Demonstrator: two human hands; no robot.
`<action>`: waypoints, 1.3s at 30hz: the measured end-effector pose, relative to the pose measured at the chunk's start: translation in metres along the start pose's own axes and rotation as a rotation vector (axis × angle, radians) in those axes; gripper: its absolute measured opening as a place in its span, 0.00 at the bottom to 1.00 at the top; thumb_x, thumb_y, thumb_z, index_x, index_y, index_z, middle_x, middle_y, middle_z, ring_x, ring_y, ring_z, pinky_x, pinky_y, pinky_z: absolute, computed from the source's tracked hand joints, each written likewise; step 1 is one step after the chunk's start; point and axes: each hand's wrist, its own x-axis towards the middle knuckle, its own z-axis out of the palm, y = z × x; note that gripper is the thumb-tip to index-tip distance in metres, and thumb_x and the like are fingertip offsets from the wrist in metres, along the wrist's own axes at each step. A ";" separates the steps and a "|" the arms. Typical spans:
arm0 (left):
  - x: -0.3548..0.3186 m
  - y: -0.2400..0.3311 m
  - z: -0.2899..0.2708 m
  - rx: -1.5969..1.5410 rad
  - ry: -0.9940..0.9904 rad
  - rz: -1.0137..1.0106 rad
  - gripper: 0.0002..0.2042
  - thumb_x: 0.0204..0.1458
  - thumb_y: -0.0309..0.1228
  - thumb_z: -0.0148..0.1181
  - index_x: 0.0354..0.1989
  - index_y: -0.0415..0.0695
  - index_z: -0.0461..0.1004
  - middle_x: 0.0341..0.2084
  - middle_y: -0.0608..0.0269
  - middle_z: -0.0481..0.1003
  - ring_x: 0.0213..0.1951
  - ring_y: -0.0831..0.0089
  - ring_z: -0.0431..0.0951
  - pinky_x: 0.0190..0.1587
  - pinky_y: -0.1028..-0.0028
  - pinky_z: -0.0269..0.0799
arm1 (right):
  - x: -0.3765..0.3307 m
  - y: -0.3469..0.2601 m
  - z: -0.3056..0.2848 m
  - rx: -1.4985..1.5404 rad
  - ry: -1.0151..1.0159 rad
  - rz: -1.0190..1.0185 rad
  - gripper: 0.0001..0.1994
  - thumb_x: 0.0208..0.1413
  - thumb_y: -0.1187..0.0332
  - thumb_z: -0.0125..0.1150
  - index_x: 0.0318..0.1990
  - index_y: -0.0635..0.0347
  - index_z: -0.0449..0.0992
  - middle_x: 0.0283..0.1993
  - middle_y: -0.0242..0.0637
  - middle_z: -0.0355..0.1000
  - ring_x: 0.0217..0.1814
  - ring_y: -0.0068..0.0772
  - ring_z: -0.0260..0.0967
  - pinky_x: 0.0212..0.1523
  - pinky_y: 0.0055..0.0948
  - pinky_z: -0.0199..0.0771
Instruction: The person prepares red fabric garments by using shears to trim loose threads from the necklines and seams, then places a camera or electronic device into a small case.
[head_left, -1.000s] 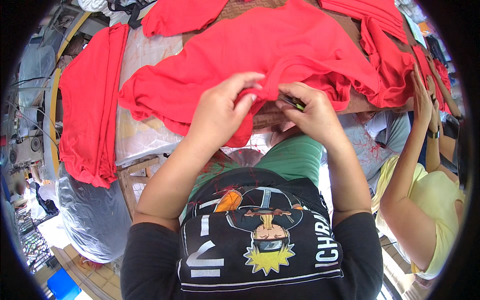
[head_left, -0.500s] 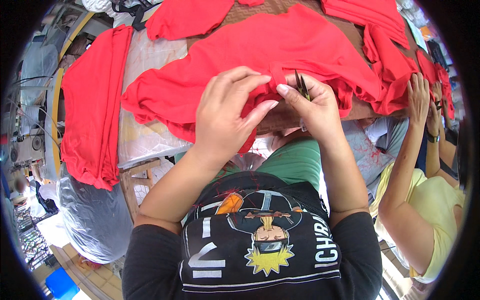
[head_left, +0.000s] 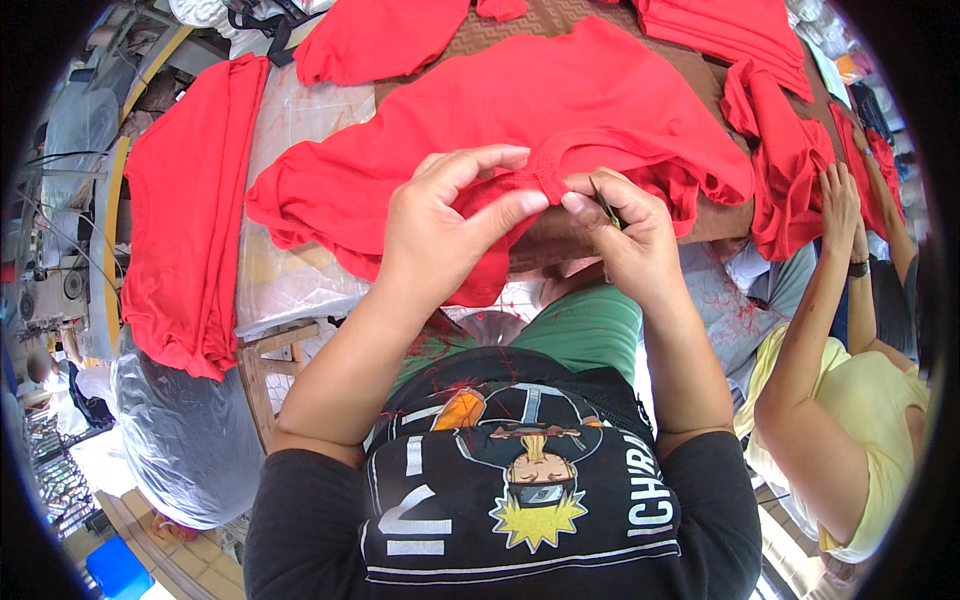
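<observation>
One red garment (head_left: 520, 105) lies on the brown table (head_left: 525, 28) | left hand (head_left: 445, 215) has just pinched its band (head_left: 551, 170) | right hand (head_left: 632, 230), closed round dark snips (head_left: 606, 205), touches it | I judge the band steadier now

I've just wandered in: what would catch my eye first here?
The big red garment spread over the brown table, with the left hand and right hand at its near edge. The right hand holds small dark snippers. Next come the folded red cloth hanging at the left and a co-worker's yellow top at the right.
</observation>
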 end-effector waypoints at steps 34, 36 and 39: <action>0.012 0.009 0.017 0.146 -0.099 0.291 0.05 0.50 0.27 0.63 0.32 0.39 0.80 0.29 0.62 0.80 0.35 0.77 0.77 0.39 0.77 0.72 | -0.008 -0.013 -0.011 -0.322 -0.083 -0.143 0.12 0.43 0.81 0.59 0.38 0.63 0.76 0.30 0.41 0.70 0.29 0.36 0.71 0.31 0.30 0.70; 0.016 0.014 0.013 0.122 -0.157 0.177 0.05 0.51 0.27 0.63 0.31 0.39 0.80 0.28 0.63 0.80 0.33 0.79 0.77 0.38 0.78 0.72 | -0.007 -0.023 -0.016 -0.301 -0.116 -0.066 0.10 0.45 0.78 0.62 0.38 0.63 0.77 0.30 0.41 0.71 0.29 0.36 0.71 0.31 0.30 0.70; 0.019 0.016 0.007 -0.043 -0.248 -0.070 0.06 0.52 0.29 0.63 0.31 0.38 0.79 0.27 0.65 0.79 0.32 0.82 0.76 0.37 0.79 0.72 | 0.002 -0.044 -0.030 -0.397 -0.261 -0.080 0.12 0.46 0.70 0.67 0.39 0.63 0.77 0.31 0.41 0.72 0.31 0.35 0.72 0.32 0.28 0.70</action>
